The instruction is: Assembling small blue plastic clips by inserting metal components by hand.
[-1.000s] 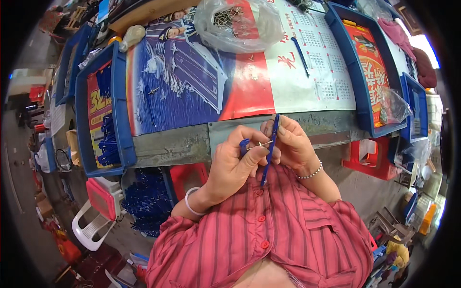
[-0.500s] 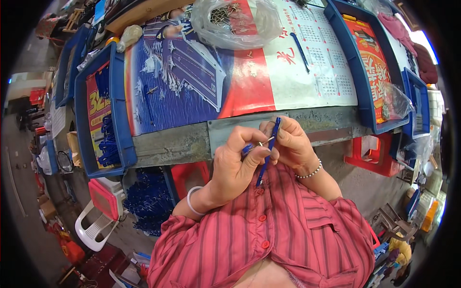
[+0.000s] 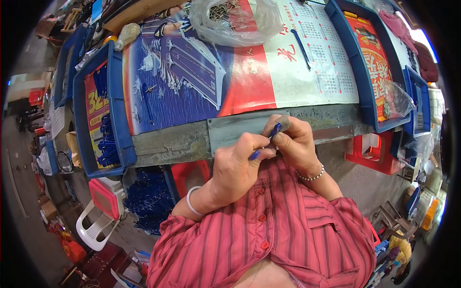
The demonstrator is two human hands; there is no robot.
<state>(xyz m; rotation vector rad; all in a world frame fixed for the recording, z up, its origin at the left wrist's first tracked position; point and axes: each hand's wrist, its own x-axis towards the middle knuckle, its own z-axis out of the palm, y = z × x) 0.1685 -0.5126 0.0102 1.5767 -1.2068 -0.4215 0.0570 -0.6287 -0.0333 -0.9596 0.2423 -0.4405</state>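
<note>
Both my hands are closed in pinches, close together in front of my chest at the table's near edge. My right hand (image 3: pixel 296 141) grips a slim dark-blue strip (image 3: pixel 275 129) between thumb and fingers. A short blue end (image 3: pixel 254 155) shows at the thumb of my left hand (image 3: pixel 240 161); whether it belongs to the same strip is hidden by the fingers. Another slim blue strip (image 3: pixel 301 50) lies on the calendar sheet, and one more (image 3: pixel 147 103), with a small metal crosspiece, lies on its dark-blue part.
A clear plastic bag (image 3: pixel 261 29) of small metal pieces sits at the table's far side. Blue trays (image 3: pixel 126 139) (image 3: pixel 367 108) flank the sheet; the left one holds blue strips. A heap of blue strips (image 3: pixel 149 199) lies below left, beside a white chair (image 3: pixel 91 233). Red stools (image 3: pixel 374 156) stand below the table.
The blue strip, earlier upright with a metal piece across it, is now tilted and mostly covered by my fingers. My hands have turned slightly and drawn closer around it.
</note>
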